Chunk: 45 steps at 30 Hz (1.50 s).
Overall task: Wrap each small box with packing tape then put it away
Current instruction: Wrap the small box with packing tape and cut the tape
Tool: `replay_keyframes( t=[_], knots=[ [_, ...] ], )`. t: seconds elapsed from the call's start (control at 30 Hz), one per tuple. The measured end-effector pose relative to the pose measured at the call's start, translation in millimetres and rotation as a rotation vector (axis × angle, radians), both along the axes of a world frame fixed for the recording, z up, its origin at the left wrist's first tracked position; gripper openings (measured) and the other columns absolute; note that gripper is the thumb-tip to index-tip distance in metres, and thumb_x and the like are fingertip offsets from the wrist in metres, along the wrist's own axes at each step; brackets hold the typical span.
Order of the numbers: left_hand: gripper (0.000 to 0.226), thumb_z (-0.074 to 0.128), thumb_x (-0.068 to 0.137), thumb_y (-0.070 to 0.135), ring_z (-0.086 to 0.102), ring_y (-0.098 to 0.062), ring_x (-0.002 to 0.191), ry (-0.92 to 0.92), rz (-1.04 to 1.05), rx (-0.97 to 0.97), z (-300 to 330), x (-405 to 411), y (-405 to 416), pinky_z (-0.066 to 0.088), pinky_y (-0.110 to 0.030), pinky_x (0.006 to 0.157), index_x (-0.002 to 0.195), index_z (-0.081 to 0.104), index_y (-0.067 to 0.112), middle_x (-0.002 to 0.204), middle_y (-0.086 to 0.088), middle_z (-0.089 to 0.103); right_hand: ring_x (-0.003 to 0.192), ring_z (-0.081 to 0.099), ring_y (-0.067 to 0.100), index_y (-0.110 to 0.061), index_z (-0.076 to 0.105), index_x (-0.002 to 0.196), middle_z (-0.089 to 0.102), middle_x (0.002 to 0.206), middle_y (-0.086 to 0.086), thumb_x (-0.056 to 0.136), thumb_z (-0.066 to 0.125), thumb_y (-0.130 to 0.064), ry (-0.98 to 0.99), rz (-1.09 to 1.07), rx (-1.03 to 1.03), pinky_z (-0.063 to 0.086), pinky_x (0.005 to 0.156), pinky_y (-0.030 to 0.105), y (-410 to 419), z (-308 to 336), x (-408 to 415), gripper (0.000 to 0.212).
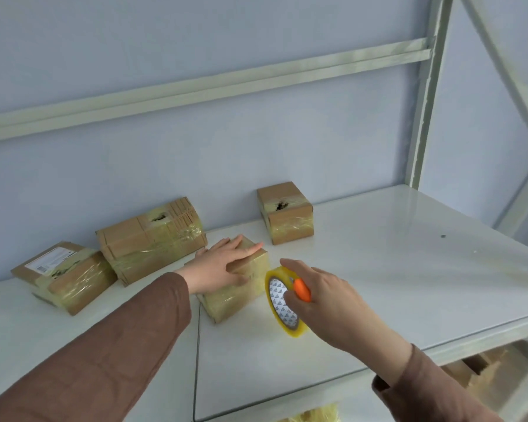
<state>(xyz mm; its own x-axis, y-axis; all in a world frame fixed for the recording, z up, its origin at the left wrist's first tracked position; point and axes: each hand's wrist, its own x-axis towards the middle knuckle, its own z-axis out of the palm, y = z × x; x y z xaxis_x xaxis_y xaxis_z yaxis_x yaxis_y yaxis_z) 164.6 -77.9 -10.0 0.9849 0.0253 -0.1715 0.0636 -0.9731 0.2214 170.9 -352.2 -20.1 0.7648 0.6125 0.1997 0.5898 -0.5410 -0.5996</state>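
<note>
While the taped brown cardboard box (238,287), long axis running toward 1 o'clock, is pressed by the flat left hand (218,266), a yellowish tape roll (282,303) and orange cutter (302,290) are gripped by the right hand (326,300) at 3 o'clock.

Pale blue wall (195,41) behind a white metal shelf frame (424,95) with glossy white shelf (409,269).

Brown boxes (235,287), yellowish tape roll (282,303), orange cutter (302,290), white shelf (393,269)

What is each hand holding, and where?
The right hand grips the tape roll by its rim, with an orange cutter. The left hand presses flat on the box.
</note>
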Motion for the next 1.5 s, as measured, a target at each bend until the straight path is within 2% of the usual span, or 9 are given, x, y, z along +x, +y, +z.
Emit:
replay_keyframes(
  t=[0.17, 0.33, 0.47, 0.63, 0.8, 1.03, 1.3, 1.4, 1.5],
  knots=[
    [0.062, 0.073, 0.094, 0.030, 0.050, -0.015, 0.140, 0.077, 0.095, -0.673, 30, 4, 12, 0.043, -0.039, 0.115, 0.134, 0.047, 0.070, 0.150, 0.026, 0.048, 0.107, 0.060, 0.024, -0.048, 0.041, 0.139, 0.066, 0.116, -0.009, 0.094, 0.048, -0.049, -0.031, -0.009, -0.010, 0.045, 0.082, 0.035, -7, 21, 6, 0.046],
    [0.063, 0.070, 0.097, 0.022, 0.062, -0.012, 0.122, 0.147, 0.163, -0.800, 36, 5, 26, 0.047, -0.044, 0.111, 0.140, 0.048, 0.063, 0.143, 0.013, 0.058, 0.106, 0.061, 0.024, -0.046, 0.046, 0.139, 0.068, 0.113, -0.008, 0.095, 0.048, -0.053, -0.049, -0.020, -0.043, 0.044, 0.080, 0.032, 4, 22, -2, 0.045],
    [0.065, 0.058, 0.104, 0.017, 0.027, 0.008, 0.142, -0.009, -0.001, -0.468, 37, 4, 28, 0.021, -0.018, 0.119, 0.153, 0.034, 0.053, 0.165, 0.017, 0.025, 0.104, 0.062, 0.026, -0.043, 0.051, 0.134, 0.070, 0.109, -0.007, 0.094, 0.047, -0.053, -0.121, -0.037, -0.076, 0.046, 0.080, 0.033, 23, 24, 8, 0.042],
    [0.053, 0.031, 0.112, 0.026, -0.002, 0.000, 0.155, -0.245, -0.108, 0.212, 21, 1, 34, 0.003, -0.033, 0.128, 0.162, 0.017, 0.035, 0.169, 0.020, 0.007, 0.104, 0.062, 0.029, -0.033, 0.056, 0.127, 0.069, 0.106, 0.000, 0.096, 0.048, -0.052, -0.126, -0.020, -0.095, 0.046, 0.083, 0.034, 49, 13, 13, 0.037],
    [0.090, 0.038, 0.097, 0.073, -0.017, -0.003, 0.154, -0.066, -0.045, 0.272, 7, 0, 38, -0.011, -0.023, 0.122, 0.162, -0.009, 0.032, 0.166, 0.012, -0.020, 0.105, 0.059, 0.025, -0.037, 0.051, 0.140, 0.066, 0.109, -0.002, 0.097, 0.052, -0.051, -0.006, 0.044, -0.035, 0.034, 0.078, 0.030, 64, 7, 12, 0.045],
    [0.065, 0.041, 0.111, 0.032, -0.017, -0.002, 0.154, -0.135, -0.229, 0.170, 5, 7, 46, -0.015, -0.021, 0.121, 0.158, 0.001, 0.051, 0.169, 0.014, -0.011, 0.110, 0.061, 0.026, -0.032, 0.052, 0.139, 0.069, 0.117, 0.000, 0.099, 0.051, -0.056, 0.086, 0.078, 0.005, 0.036, 0.077, 0.032, 67, 2, 3, 0.046],
    [0.074, 0.037, 0.105, 0.056, 0.004, -0.014, 0.158, -0.385, -0.026, 0.539, -12, -11, 41, 0.007, -0.038, 0.129, 0.156, -0.016, 0.051, 0.172, 0.006, 0.000, 0.112, 0.059, 0.027, -0.028, 0.046, 0.145, 0.067, 0.121, 0.002, 0.100, 0.050, -0.055, 0.100, 0.136, -0.042, 0.042, 0.085, 0.035, 70, 1, -6, 0.053],
    [0.077, 0.063, 0.097, 0.032, 0.022, -0.019, 0.154, -0.783, 0.206, 0.151, -36, -50, 20, 0.020, -0.036, 0.125, 0.161, 0.020, 0.039, 0.166, 0.003, 0.026, 0.100, 0.065, 0.028, -0.040, 0.037, 0.153, 0.064, 0.104, -0.004, 0.100, 0.046, -0.060, 0.143, 0.181, -0.065, 0.044, 0.079, 0.032, 64, 3, -9, 0.057],
    [0.035, 0.066, 0.092, 0.021, 0.056, -0.013, 0.120, -1.019, 0.502, -0.579, -69, -70, -14, 0.044, -0.026, 0.098, 0.123, 0.059, 0.034, 0.120, 0.011, 0.060, 0.100, 0.068, 0.031, -0.039, 0.037, 0.151, 0.068, 0.101, 0.000, 0.100, 0.040, -0.064, 0.013, 0.113, -0.087, 0.049, 0.085, 0.036, 56, 9, 4, 0.057]
  ],
)
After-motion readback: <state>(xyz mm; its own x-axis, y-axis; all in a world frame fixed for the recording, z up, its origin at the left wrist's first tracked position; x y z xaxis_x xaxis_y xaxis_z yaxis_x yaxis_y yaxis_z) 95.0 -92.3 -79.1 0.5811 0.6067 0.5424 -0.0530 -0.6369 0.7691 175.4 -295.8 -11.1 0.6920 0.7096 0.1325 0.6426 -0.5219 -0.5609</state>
